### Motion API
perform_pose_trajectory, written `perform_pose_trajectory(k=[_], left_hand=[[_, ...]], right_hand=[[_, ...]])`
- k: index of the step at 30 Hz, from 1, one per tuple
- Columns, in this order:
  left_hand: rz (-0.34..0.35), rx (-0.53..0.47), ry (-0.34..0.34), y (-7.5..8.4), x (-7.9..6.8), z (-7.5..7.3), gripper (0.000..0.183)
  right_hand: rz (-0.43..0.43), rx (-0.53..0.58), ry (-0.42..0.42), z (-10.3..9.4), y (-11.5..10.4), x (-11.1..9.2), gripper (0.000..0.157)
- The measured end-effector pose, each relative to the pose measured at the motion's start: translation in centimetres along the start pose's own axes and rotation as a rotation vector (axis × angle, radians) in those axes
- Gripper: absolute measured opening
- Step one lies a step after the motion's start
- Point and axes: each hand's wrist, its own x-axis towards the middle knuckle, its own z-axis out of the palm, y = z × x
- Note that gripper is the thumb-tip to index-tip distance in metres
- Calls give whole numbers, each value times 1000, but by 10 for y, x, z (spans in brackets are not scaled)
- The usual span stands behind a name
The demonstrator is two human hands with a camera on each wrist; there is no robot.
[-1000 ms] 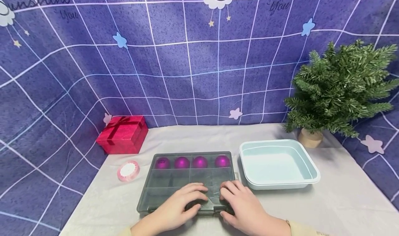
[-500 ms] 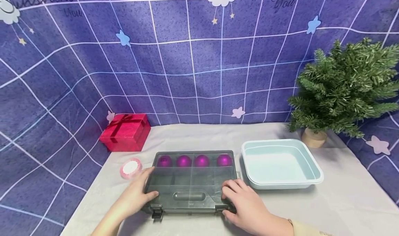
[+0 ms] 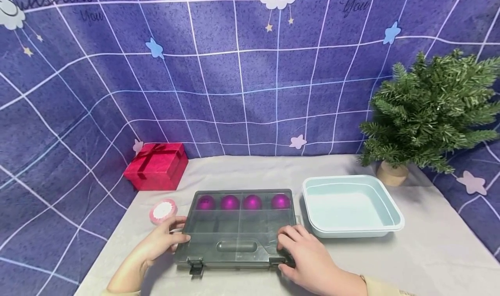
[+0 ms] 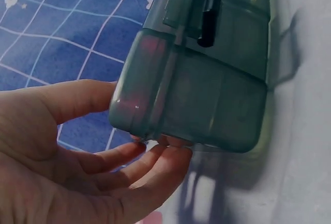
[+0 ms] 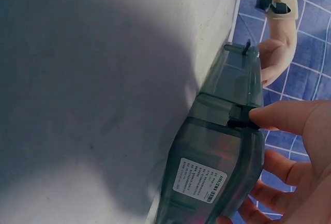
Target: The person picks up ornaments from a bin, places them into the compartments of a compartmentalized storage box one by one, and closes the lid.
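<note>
A flat, see-through grey-green storage case (image 3: 236, 224) lies in front of me, lid down. Several shiny purple balls (image 3: 229, 202) show in its far row of compartments. My left hand (image 3: 160, 239) grips the case's left side, thumb on the lid's edge; in the left wrist view the fingers (image 4: 165, 175) lie against the end wall. The front left latch (image 3: 196, 268) sticks out, flipped open. At the front right corner, my right hand (image 3: 308, 254) holds the case, fingers curled over the lid. Its thumb (image 5: 274, 116) presses on the right latch (image 5: 240, 116) in the right wrist view.
Right of the case sits a pale blue plastic tray (image 3: 353, 234). Behind it is a small artificial fir tree (image 3: 429, 113). A pink ribbon roll (image 3: 156, 213) lies left of the case, before a red gift box (image 3: 156, 168). A blue patterned cloth (image 3: 250, 92) hangs behind.
My left hand has left the lid's front for the case's left side, then slid slightly nearer. The left latch now sticks out. My right hand stays at the right corner.
</note>
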Motion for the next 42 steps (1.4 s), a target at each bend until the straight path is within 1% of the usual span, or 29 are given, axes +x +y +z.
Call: perform_pose_trajectory(k=[2, 6, 10, 12, 13, 14, 15, 16, 17, 18, 20, 22, 23, 24, 25, 27, 31, 32, 33, 35, 37, 38, 40, 42], left_hand=[[6, -7, -2, -1, 2, 1, 71], [5, -9, 26, -2, 4, 4, 71], [-3, -21, 31, -2, 6, 6, 71], [-3, -27, 23, -3, 7, 5, 71], [-2, -30, 16, -4, 8, 5, 71], [-1, -32, 10, -5, 8, 4, 71], [-1, -34, 3, -5, 9, 4, 71], [0, -35, -3, -6, 9, 3, 71], [-2, -39, -10, -6, 9, 2, 72], [-1, -42, -18, -7, 10, 2, 73], [-1, -46, -42, -6, 11, 1, 76], [4, -48, -71, -6, 14, 1, 81], [9, -49, -86, -5, 15, 1, 83], [14, -45, -98, -4, 17, 1, 85], [18, -40, -110, -4, 18, 1, 87], [22, -34, -123, -3, 20, -1, 90], [26, -28, -153, -2, 22, -5, 95], [28, -32, -163, -2, 23, -5, 96], [31, -33, -173, -3, 24, -6, 96], [38, -47, -188, -4, 24, -6, 96], [41, -53, -191, -5, 24, -7, 96], [41, -52, -188, -6, 24, -8, 95], [44, -54, -186, -7, 23, -10, 94], [45, -49, -189, -9, 22, -11, 94]], right_hand=[[2, -1, 0, 0, 0, -1, 36], [15, -6, -9, -1, 1, -1, 36], [49, -6, -40, -10, -5, 2, 31], [44, 26, -57, -15, -10, 6, 27], [31, 65, -67, -17, -13, 9, 26], [15, 128, -88, -18, -16, 11, 26], [2, 217, -132, -18, -19, 14, 28], [-5, 344, -180, -17, -22, 17, 31], [-4, 494, -235, -15, -26, 20, 33], [15, 673, -304, -12, -29, 23, 35], [94, 1036, -443, -5, -35, 27, 39], [196, 1356, -549, 5, -41, 30, 41], [242, 1482, -593, 11, -43, 31, 42], [290, 1580, -636, 16, -46, 32, 43], [322, 1650, -670, 22, -48, 33, 43], [398, 1742, -730, 34, -54, 37, 43], [497, 1807, -820, 58, -67, 49, 47], [529, 1827, -833, 63, -70, 52, 49], [539, 1843, -835, 67, -72, 54, 51], [586, 1906, -845, 74, -76, 58, 55], [604, 1950, -828, 79, -79, 61, 56], [600, 1956, -817, 82, -81, 61, 56], [579, 1975, -809, 86, -83, 62, 57], [541, 1979, -791, 91, -86, 61, 58]])
